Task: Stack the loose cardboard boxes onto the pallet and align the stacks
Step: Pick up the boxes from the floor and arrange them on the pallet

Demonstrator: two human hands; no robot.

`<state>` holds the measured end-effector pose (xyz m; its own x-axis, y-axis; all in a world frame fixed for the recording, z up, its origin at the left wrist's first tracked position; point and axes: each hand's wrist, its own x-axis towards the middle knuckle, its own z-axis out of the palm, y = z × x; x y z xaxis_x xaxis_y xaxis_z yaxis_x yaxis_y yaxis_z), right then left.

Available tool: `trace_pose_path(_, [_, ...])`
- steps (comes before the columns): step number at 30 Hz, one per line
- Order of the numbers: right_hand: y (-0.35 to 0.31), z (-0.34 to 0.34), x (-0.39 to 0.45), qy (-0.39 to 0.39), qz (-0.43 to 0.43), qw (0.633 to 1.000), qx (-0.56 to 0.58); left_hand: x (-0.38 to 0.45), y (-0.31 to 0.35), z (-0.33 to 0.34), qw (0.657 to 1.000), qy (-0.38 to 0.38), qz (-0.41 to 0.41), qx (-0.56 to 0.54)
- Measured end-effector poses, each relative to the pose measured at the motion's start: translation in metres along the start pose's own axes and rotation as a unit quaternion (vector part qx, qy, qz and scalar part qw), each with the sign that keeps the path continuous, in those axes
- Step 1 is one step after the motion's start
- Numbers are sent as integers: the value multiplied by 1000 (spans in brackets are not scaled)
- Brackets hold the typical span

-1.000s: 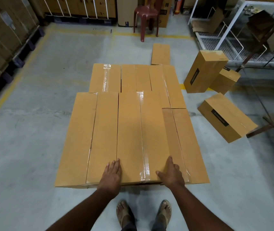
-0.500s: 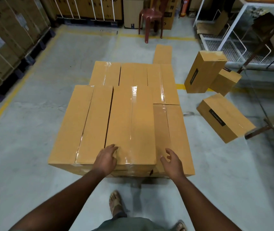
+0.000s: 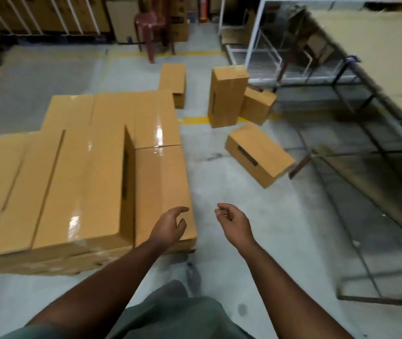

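Note:
A block of brown taped cardboard boxes (image 3: 77,172) fills the left of the view; its left part stands one layer higher than the low boxes (image 3: 160,182) on its right side. Whatever it rests on is hidden. Loose boxes lie on the floor to the right: one tipped flat (image 3: 259,154), one upright (image 3: 228,95), a smaller one leaning behind it (image 3: 257,105), and one far box (image 3: 174,80). My left hand (image 3: 169,227) hovers over the near corner of the low box, fingers loosely curled, holding nothing. My right hand (image 3: 233,221) hangs over bare floor, loosely curled.
A dark metal frame table (image 3: 366,133) with a cardboard sheet on top runs along the right. A white wire rack (image 3: 263,52) and a maroon plastic stool (image 3: 149,23) stand at the back. Strapped box stacks line the far wall. Grey concrete floor with a yellow line.
Both hands have come off the near edge of the boxes. The view has swung right, so the block now sits at the left and my hands hang in the air.

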<state>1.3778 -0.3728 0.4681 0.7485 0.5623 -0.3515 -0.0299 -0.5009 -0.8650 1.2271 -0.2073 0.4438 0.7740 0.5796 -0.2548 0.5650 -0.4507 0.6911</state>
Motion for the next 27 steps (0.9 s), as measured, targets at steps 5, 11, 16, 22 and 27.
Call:
trace_pose_path(5, [3, -85, 59, 14, 6, 1000, 10, 79, 68, 47, 1000, -11, 16, -25])
trace_pose_path(11, [10, -181, 163, 27, 23, 999, 7, 203, 126, 103, 999, -25, 4, -39])
trace_pose_path(16, [1, -259, 281, 38, 53, 998, -11, 322, 185, 138, 996, -29, -10, -84])
trace_pose_path(22, [-22, -326, 409, 7, 66, 998, -19, 444, 260, 150, 989, -30, -48, -136])
trace_pose_path(27, [-9, -355, 513, -25, 95, 994, -47, 529, 295, 184, 970, -21, -128, -206])
